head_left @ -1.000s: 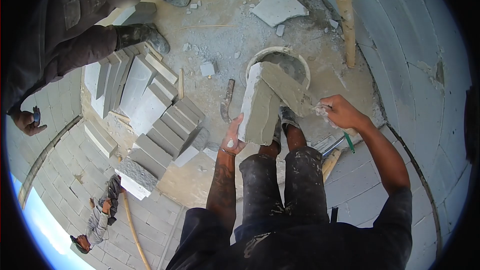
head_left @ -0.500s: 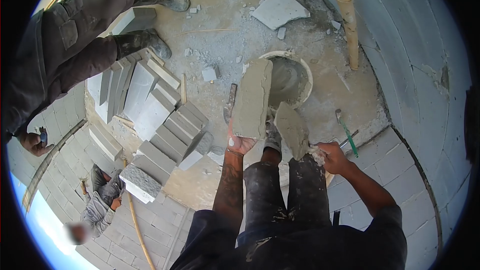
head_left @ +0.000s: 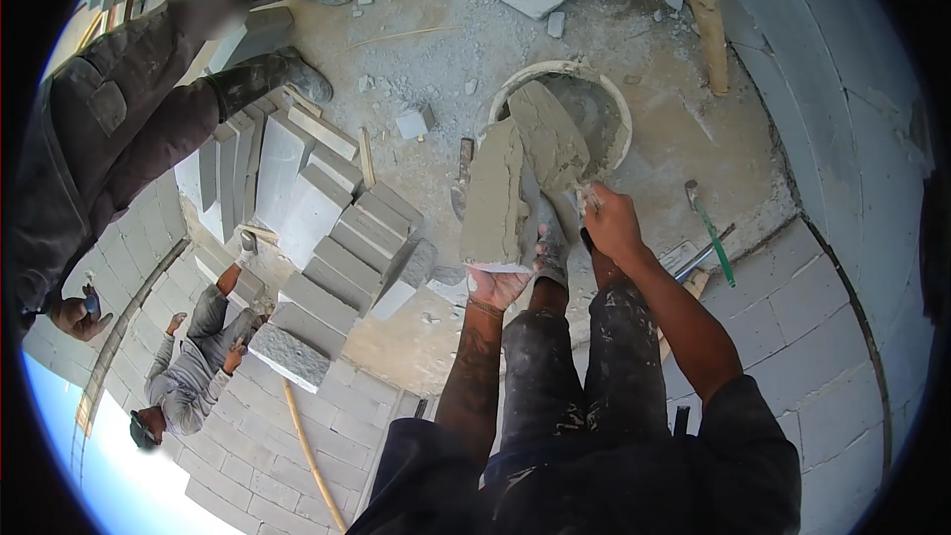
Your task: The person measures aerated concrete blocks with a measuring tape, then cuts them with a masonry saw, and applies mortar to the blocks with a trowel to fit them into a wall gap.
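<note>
My left hand (head_left: 498, 286) grips the near end of a light concrete block (head_left: 492, 206) from below. Grey mortar covers the block's upper face, and its edges are ragged. In my right hand (head_left: 612, 222) is the handle of a trowel (head_left: 551, 135), its broad blade coated with mortar. The blade lies along the block's right side, and its tip overlaps the bucket in this view. Beyond both hands stands a round bucket (head_left: 624, 111) with wet mortar inside; the blade hides part of it.
Cut blocks (head_left: 342, 267) stand in rows on the left. A hammer-like tool (head_left: 464, 173) lies beside the held block. To the right are a green-handled tool (head_left: 711, 236) and a bamboo pole (head_left: 701, 20). One co-worker (head_left: 119, 109) stands at left; another person (head_left: 193, 376) is lower left.
My right hand has moved up and left, bringing the trowel from below the bucket to the block's right side. The block stays in my left hand. The view has shifted slightly.
</note>
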Action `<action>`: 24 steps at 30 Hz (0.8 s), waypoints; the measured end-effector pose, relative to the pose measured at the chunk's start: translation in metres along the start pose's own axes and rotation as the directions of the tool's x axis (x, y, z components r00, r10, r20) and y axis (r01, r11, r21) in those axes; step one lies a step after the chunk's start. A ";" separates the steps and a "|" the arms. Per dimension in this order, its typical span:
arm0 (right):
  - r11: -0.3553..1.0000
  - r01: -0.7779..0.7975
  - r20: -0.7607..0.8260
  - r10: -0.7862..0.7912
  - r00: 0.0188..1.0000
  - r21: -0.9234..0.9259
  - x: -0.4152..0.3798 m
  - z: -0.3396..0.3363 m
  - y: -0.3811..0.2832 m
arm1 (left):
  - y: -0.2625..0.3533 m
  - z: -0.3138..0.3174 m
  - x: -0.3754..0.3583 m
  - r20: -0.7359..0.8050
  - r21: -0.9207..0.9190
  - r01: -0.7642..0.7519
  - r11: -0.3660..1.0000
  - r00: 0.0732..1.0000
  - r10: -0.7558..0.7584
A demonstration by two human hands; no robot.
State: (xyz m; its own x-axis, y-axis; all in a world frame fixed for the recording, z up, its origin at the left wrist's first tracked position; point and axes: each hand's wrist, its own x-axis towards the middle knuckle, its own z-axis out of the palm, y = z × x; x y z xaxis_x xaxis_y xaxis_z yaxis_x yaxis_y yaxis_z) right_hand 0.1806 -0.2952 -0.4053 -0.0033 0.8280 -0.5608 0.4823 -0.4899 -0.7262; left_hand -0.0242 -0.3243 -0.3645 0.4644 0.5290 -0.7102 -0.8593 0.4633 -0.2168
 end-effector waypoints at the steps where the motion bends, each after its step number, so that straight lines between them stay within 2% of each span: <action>1: 1.000 0.006 -0.014 -0.006 1.000 0.000 -0.001 -0.001 -0.001 | 0.002 0.000 0.002 -0.042 -0.001 0.011 1.000 0.999 -0.011; 3: 0.998 0.064 0.057 -0.065 0.996 0.020 -0.018 -0.002 -0.005 | 0.004 -0.002 0.002 0.004 0.021 0.007 1.000 1.000 -0.007; 5: 0.995 0.093 0.091 -0.096 0.991 0.035 -0.044 -0.004 -0.018 | 0.005 0.000 -0.002 -0.095 0.136 -0.116 0.984 0.987 0.129; 6: 0.991 0.124 0.110 -0.129 0.986 0.052 -0.055 -0.004 -0.024 | 0.008 0.001 -0.004 -0.089 0.136 -0.121 0.983 0.987 0.134; 8: 0.984 0.170 0.088 -0.174 0.981 0.047 -0.078 -0.002 -0.034 | 0.012 0.001 -0.006 -0.370 0.164 -0.204 0.965 0.894 0.252; 9: 0.978 0.187 0.136 -0.199 0.971 0.093 -0.088 -0.004 -0.041 | 0.016 -0.010 -0.007 -0.364 0.164 -0.203 0.965 0.897 0.251; 11: 0.969 0.207 0.169 -0.228 0.959 0.135 -0.109 -0.012 -0.052 | 0.025 -0.039 -0.010 -0.079 0.190 -0.010 0.982 0.997 0.025; 12: 0.962 0.202 0.211 -0.239 0.948 0.183 -0.121 -0.014 -0.056 | 0.015 0.007 -0.018 -0.070 0.544 -0.068 0.836 0.990 0.126; 13: 0.954 0.197 0.252 -0.253 0.934 0.227 -0.125 -0.019 -0.058 | 0.015 -0.001 -0.019 -0.060 0.544 -0.071 0.836 0.991 0.123; 14: 0.954 0.203 0.249 -0.256 0.934 0.219 -0.122 -0.027 -0.060 | 0.016 -0.017 -0.018 -0.226 0.256 -0.062 0.965 0.966 0.122; 15: 0.939 0.166 0.151 -0.218 0.964 0.300 -0.120 -0.037 -0.060 | 0.012 -0.010 -0.017 -0.383 -0.060 -0.094 0.994 0.922 0.064; 16: 0.915 0.135 0.058 -0.169 0.984 0.380 -0.119 -0.047 -0.057 | 0.003 -0.003 -0.021 0.018 -0.054 0.109 0.993 0.994 -0.108; 17: 0.911 0.114 -0.007 -0.121 0.993 0.395 -0.112 -0.052 -0.047 | 0.000 -0.003 -0.019 0.026 -0.060 0.112 0.992 0.993 -0.111; 19: 0.937 0.214 -0.169 -0.172 0.970 0.275 -0.088 -0.071 -0.039 | -0.021 -0.011 -0.040 0.042 -0.054 0.136 0.989 0.990 -0.134; 22: 0.930 0.260 -0.264 -0.191 0.945 0.260 -0.061 -0.077 -0.028 | -0.022 -0.015 -0.069 0.069 -0.041 0.159 0.986 0.985 -0.156; 23: 0.930 0.262 -0.266 -0.193 0.944 0.257 -0.057 -0.077 -0.026 | -0.024 -0.017 -0.067 0.068 -0.034 0.162 0.986 0.985 -0.159; 24: 0.949 0.281 -0.170 -0.257 0.952 0.142 -0.054 -0.075 -0.025 | -0.024 -0.016 -0.071 0.065 -0.022 0.162 0.986 0.985 -0.161</action>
State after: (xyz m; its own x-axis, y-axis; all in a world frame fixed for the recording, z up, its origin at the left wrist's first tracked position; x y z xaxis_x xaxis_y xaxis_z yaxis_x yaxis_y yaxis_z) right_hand 0.2343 -0.3075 -0.3269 0.0215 0.9598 -0.2798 0.3328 -0.2708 -0.9033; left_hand -0.0402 -0.3849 -0.3195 0.6094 0.4928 -0.6212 -0.7770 0.5271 -0.3441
